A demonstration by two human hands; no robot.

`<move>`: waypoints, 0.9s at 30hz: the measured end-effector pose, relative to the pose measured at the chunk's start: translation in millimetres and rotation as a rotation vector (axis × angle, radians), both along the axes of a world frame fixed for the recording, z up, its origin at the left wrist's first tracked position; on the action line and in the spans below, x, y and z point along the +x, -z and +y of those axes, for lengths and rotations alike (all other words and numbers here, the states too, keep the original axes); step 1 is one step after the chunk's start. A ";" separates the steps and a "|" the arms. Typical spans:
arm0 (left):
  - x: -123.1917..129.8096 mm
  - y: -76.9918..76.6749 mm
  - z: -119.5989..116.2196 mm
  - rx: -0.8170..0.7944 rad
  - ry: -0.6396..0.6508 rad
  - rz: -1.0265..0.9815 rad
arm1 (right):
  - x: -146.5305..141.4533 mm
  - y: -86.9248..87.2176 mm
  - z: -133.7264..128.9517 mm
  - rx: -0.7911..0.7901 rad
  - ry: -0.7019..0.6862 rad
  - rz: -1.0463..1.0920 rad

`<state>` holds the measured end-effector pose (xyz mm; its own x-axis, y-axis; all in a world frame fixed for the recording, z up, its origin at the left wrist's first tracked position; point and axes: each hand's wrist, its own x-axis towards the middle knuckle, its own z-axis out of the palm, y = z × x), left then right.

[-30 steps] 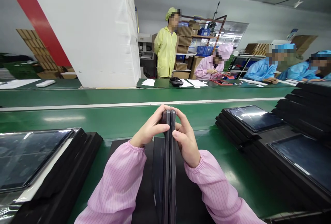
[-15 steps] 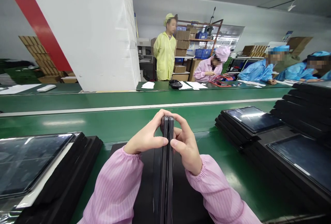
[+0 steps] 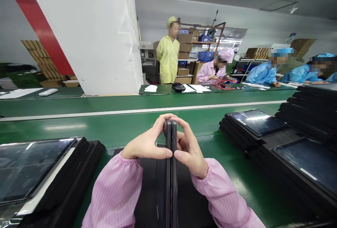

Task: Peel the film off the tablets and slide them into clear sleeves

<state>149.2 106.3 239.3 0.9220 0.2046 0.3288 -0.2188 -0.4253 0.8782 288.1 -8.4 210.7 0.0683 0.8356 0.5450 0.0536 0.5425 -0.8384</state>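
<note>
Two thin dark panels stand upright on edge, side by side, the left panel (image 3: 167, 179) and the right panel (image 3: 174, 182) nearly touching. My left hand (image 3: 150, 140) is wrapped round the far end of the pair from the left, its thumb on the near-facing edge. From the right, my right hand (image 3: 191, 149) holds the same end, thumb tip close to the other thumb. Fingertips of both hands meet over the top. Beneath the panels lies a flat black sheet or tray (image 3: 195, 200); their lower ends run out of view.
Stacked black trays with a glossy screen (image 3: 31, 168) lie at left. At right are more black trays (image 3: 310, 115) and screens (image 3: 259, 122). Behind the green surface (image 3: 100, 129), a person in yellow (image 3: 169, 58) stands; people in pink and blue sit at the far bench.
Both thumbs have slid slightly down along the panel edges, and my left wrist has shifted a little left. The panels remain upright between my hands.
</note>
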 end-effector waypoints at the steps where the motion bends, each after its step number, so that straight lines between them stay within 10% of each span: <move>1: -1.6 -1.4 -0.8 0.003 0.015 0.021 | 0.3 0.3 -0.9 0.005 -0.002 -0.012; 27: -5.3 -18.3 -19.8 0.119 -0.066 0.133 | -6.4 -3.4 -10.8 0.018 0.066 0.044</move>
<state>143.8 86.5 257.7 0.9447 0.2329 0.2307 -0.0727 -0.5373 0.8402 281.7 -19.2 214.1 0.1475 0.8184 0.5554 0.0531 0.5542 -0.8307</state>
